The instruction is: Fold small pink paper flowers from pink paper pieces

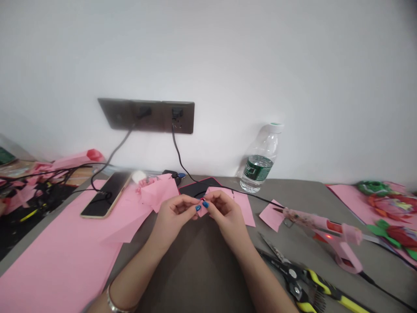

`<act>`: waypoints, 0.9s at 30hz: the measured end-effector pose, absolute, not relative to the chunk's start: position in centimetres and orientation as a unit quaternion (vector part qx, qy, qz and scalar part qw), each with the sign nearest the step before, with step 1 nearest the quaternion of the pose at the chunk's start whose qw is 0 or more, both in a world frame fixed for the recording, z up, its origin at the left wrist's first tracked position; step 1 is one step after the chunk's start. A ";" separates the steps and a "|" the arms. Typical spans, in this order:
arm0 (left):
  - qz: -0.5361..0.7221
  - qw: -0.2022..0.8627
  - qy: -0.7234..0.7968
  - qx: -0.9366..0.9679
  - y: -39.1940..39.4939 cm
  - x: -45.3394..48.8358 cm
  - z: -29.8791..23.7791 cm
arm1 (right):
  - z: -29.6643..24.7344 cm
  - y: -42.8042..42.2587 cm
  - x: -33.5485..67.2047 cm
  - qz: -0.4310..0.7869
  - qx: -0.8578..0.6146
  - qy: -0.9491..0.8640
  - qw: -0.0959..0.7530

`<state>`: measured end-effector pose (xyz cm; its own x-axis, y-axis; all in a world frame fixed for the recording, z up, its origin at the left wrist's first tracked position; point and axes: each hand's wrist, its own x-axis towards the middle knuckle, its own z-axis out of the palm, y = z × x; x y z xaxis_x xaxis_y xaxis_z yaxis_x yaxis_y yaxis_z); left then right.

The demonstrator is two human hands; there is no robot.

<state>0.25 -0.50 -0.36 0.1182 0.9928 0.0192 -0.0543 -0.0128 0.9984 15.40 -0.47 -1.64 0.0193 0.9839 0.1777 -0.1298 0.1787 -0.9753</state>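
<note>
Pink paper scrap (pixel 202 211) pinched, L hand (pixel 174 217) and R hand (pixel 226 215) closed on it; fiddly step, next needs steady touch.

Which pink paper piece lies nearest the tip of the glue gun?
The small square piece at the tip of the pink glue gun; the other pink pieces lie clearly farther from it.

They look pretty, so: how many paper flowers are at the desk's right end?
3, on a pink sheet: a green one at the back, a red-and-orange one in the middle, a red one with green leaves in front. Others may be cut off.
</note>
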 end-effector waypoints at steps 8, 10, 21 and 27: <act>0.509 0.502 0.439 0.544 -0.6 0.2 0.0 | -1.4 -0.6 15.2 0.518 -0.412 -0.517 0.544; 0.504 0.486 0.438 0.564 -0.7 0.3 0.2 | -1.4 -0.5 15.2 0.517 -0.412 -0.518 0.543; 0.512 0.487 0.423 0.567 -0.7 0.1 0.3 | -1.3 -0.7 15.3 0.508 -0.419 -0.533 0.531; 0.506 0.521 0.413 0.549 -0.5 0.0 0.2 | -1.3 -1.0 15.1 0.502 -0.401 -0.556 0.527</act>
<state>0.03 -0.52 0.21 0.1474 0.9811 0.1251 -0.0738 -0.1152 0.9906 15.11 -1.02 -1.35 -0.1226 0.9755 0.1827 -0.0833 0.1734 -0.9813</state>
